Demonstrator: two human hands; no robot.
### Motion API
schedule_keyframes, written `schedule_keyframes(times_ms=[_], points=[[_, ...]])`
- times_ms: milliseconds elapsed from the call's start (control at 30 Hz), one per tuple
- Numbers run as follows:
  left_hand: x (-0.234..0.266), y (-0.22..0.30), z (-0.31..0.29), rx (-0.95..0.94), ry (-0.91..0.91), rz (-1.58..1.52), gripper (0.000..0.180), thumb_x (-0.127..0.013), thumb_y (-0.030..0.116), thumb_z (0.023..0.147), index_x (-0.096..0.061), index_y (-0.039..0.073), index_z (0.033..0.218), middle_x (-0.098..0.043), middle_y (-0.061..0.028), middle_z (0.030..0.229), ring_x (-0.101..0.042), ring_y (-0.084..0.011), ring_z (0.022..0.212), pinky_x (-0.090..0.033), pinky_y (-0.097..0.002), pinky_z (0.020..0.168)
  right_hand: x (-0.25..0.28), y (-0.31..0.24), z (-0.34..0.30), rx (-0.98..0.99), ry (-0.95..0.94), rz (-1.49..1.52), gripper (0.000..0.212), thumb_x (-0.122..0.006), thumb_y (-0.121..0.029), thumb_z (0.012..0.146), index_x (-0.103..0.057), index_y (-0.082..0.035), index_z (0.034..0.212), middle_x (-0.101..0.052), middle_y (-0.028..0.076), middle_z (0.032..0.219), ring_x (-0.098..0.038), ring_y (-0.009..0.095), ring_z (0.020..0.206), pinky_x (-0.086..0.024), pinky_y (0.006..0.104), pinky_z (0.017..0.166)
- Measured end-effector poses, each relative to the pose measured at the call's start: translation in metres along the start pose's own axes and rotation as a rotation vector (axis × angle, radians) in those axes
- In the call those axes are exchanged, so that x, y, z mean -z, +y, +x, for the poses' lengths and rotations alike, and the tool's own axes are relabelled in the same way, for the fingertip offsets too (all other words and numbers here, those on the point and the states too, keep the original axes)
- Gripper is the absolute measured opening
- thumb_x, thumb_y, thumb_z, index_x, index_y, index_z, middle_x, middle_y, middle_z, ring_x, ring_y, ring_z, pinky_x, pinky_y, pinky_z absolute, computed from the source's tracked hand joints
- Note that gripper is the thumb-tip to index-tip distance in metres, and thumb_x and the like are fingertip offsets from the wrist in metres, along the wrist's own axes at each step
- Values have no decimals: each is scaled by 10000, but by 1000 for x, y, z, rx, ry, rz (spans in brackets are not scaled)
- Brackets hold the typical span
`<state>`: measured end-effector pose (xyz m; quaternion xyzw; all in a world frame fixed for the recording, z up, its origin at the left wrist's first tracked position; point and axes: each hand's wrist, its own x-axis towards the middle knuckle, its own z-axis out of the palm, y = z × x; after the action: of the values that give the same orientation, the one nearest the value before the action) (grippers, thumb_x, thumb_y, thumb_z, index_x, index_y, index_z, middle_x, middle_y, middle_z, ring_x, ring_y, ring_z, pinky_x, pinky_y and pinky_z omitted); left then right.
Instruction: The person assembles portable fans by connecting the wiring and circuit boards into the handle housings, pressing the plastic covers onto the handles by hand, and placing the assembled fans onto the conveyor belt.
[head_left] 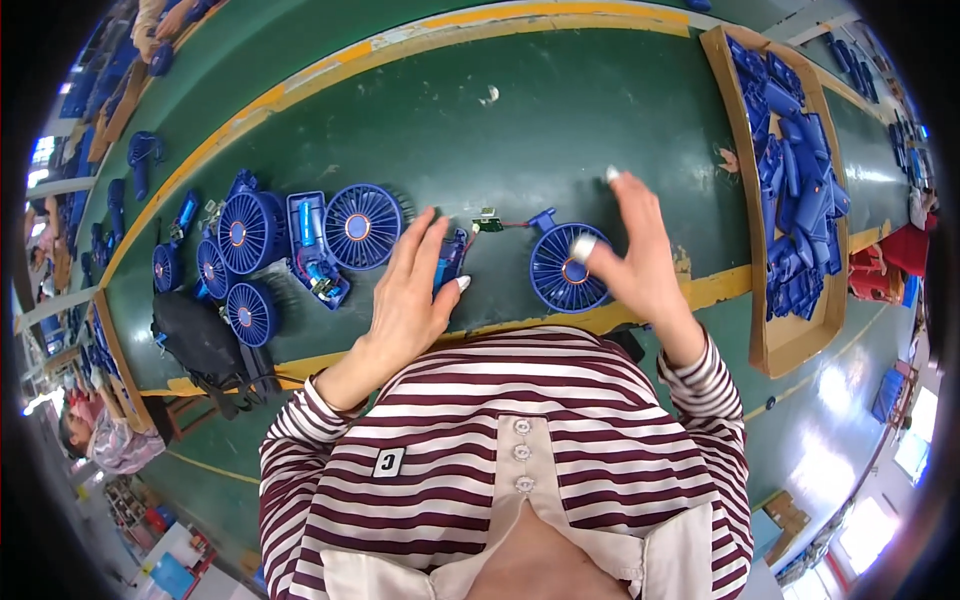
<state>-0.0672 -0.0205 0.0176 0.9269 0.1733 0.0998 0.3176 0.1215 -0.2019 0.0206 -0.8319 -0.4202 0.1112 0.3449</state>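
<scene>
Blue plastic, mostly: a caged fan head [570, 281] flat on the green worktop [560, 110], just left of the right hand [642, 258], joined by a nearly straight red wire [513, 225] to a small circuit board [487, 222], and beyond that, by more wire, to a blue handle piece [453, 258] partly hidden at the left hand [402, 290]. Right hand spread wide, index finger raised, thumb reaching over the rim of the fan head, pinching nothing; contact with the cage impossible to tell from above. Left hand also spread, palm down, thumb apart from the fingers, at the handle piece, with touch or no touch unclear. Likeliest trouble, by judgement: a wire torn off the board, from lifting fan head and handle piece unevenly with seemingly little slack between. Possible too: the bare board scraped by dragging over the worktop, or a wire trapped under the left fingers. Further risk in a careless leftward sweep: a knock to the neighbouring fan [362, 228], just beside the left fingers, and then to the open shell [296, 238] with its blue cylindrical cell [312, 215]. Cardboard tray [805, 345] of blue parts well apart, hence probably little hazard.
</scene>
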Motion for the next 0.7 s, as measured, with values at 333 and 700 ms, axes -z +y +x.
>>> schedule_keyframes(times_ms=[333, 700], points=[[-6, 2, 4, 220, -36, 41, 713, -689, 74, 639, -361, 22, 1270, -472, -171, 1153, -528, -354, 969, -455, -369, 791, 2, -29, -31, -72, -240, -73, 841, -741, -222, 592, -314, 33, 1271, -433, 223, 1113, -450, 386, 1052, -365, 445, 909], [-5, -10, 44, 565, -254, -890, 285, -628, -4, 729, -586, 14, 1010, -634, -54, 838, -592, -117, 737, -457, -231, 697, 30, 6, 17, -103, 206, 723, 840, -700, 3, 626, -265, -11, 1345, -490, 131, 1141, -485, 201, 1062, -377, 313, 936]])
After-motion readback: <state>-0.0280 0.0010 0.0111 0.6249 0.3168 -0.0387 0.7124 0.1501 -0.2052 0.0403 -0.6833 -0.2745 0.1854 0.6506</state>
